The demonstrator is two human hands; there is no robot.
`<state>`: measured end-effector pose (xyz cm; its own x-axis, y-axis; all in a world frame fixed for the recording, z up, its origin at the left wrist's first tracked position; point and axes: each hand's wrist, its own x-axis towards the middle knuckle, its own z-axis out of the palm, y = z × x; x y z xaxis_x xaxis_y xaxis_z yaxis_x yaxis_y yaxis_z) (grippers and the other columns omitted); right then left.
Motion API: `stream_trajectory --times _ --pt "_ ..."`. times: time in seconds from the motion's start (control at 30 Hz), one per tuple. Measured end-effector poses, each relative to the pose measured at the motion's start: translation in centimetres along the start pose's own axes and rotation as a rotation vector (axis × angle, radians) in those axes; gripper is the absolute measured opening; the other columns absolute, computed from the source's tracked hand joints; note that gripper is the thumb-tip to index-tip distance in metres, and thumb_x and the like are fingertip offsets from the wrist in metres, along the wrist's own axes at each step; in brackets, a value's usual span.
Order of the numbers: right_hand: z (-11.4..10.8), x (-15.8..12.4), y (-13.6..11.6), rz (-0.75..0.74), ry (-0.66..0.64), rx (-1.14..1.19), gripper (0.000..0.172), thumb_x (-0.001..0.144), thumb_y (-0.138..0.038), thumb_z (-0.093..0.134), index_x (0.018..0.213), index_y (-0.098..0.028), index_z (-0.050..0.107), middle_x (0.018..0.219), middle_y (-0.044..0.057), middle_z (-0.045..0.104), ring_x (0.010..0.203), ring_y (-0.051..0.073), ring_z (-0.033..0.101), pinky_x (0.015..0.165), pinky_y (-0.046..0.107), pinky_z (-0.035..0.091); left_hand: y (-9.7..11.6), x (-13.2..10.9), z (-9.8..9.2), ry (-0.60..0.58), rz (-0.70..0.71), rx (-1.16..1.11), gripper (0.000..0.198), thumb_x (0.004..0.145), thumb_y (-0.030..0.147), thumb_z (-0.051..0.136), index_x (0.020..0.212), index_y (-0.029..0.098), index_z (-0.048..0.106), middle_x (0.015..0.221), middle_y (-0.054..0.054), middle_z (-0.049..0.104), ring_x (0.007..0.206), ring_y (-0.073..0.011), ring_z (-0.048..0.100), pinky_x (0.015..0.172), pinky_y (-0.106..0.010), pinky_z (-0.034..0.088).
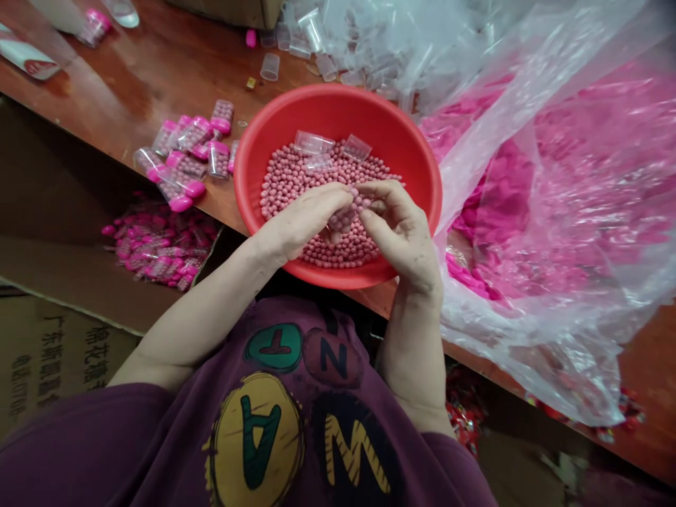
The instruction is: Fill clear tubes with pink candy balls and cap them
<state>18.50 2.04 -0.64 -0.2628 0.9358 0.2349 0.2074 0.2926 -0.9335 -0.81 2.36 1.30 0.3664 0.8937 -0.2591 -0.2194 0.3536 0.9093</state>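
Over a red plastic basin [338, 278] full of small pink balls [296, 176], both my hands meet. My left hand [311, 211] is closed around a small clear plastic cup [346, 217] with pink balls in it; its fingers partly hide the cup. The thumb and fingertips of my right hand [398, 225] curl against the cup's right end, where a few balls show. Deeper in the basin, several empty clear cups [314, 143] lie on top of the balls.
Filled cups with pink caps [182, 151] lie left of the basin; more fill a cardboard box [158, 246] below. Behind is a heap of clear cups [359, 49]. A plastic bag [581, 176] of pink caps lies right, on the wooden table [158, 63].
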Motion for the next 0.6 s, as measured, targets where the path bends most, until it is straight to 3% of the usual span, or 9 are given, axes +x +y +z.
stream_trajectory --times 0.17,0.27,0.4,0.6 --pt "0.07 0.0 -0.23 0.081 -0.103 0.147 0.033 0.096 -0.05 0.086 0.121 -0.034 0.073 0.112 0.0 0.071 0.094 0.019 0.069 0.092 0.039 0.068 0.33 -0.08 0.54 0.084 0.005 0.071 0.049 0.112 0.054 0.062 0.079 0.018 0.066 0.073 -0.003 0.058 0.06 -0.0101 0.049 0.053 -0.026 0.03" --pt "0.09 0.12 -0.36 0.082 -0.129 0.189 0.037 0.093 -0.054 0.09 0.117 -0.032 0.072 0.112 0.0 0.069 0.102 0.019 0.069 0.097 0.037 0.066 0.43 0.01 0.7 0.089 -0.018 0.11 0.058 0.111 0.067 0.061 0.079 0.018 0.062 0.069 -0.001 0.054 0.06 -0.0096 0.051 0.057 -0.026 0.035" --pt "0.13 0.15 -0.41 0.123 -0.178 0.211 0.047 0.086 -0.057 0.098 0.112 -0.031 0.069 0.109 -0.001 0.067 0.102 0.018 0.068 0.095 0.034 0.065 0.34 0.21 0.72 0.113 -0.021 0.178 0.059 0.116 0.062 0.052 0.077 0.018 0.061 0.067 0.0 0.055 0.059 -0.0092 0.054 0.06 -0.025 0.041" --pt "0.18 0.1 -0.65 0.181 -0.168 0.284 0.051 0.081 -0.057 0.102 0.106 -0.03 0.066 0.105 -0.002 0.063 0.098 0.016 0.064 0.093 0.032 0.063 0.68 -0.01 0.89 0.107 -0.019 0.2 0.059 0.119 0.054 0.048 0.074 0.018 0.057 0.066 0.002 0.054 0.053 -0.0038 0.048 0.056 -0.02 0.034"
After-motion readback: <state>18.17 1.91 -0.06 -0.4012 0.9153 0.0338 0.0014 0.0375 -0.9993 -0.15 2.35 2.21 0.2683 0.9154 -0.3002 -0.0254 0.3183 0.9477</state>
